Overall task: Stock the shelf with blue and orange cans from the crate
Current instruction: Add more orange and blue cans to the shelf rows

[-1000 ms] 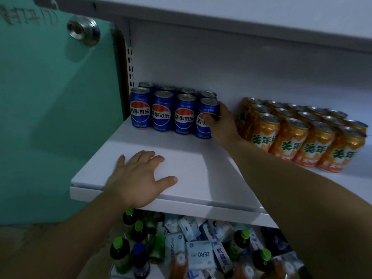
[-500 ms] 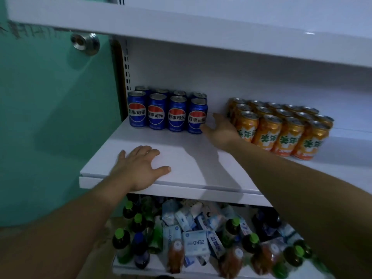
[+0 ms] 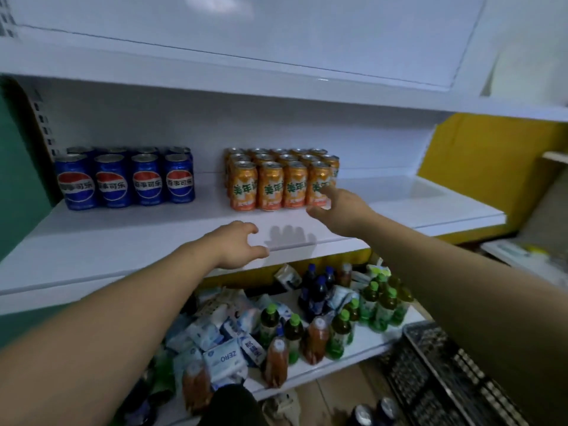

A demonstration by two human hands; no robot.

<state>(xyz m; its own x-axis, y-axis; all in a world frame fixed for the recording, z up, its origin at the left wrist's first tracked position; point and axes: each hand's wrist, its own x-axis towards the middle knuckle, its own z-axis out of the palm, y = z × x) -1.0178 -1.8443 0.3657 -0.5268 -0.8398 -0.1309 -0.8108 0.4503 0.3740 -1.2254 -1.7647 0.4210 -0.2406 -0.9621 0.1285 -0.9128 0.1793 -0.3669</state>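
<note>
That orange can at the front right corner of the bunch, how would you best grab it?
Probably round the middle of its side wall, coming from the front right. The corner orange can stands upright, front and right faces free of cans, while the other orange cans crowd its left and back. The right hand is beside it, fingers open.

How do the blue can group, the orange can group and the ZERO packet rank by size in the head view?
1. blue can group, the widest.
2. orange can group, only slightly narrower, so nearly alike.
3. ZERO packet, clearly smallest, although it lies nearer the camera.
</note>
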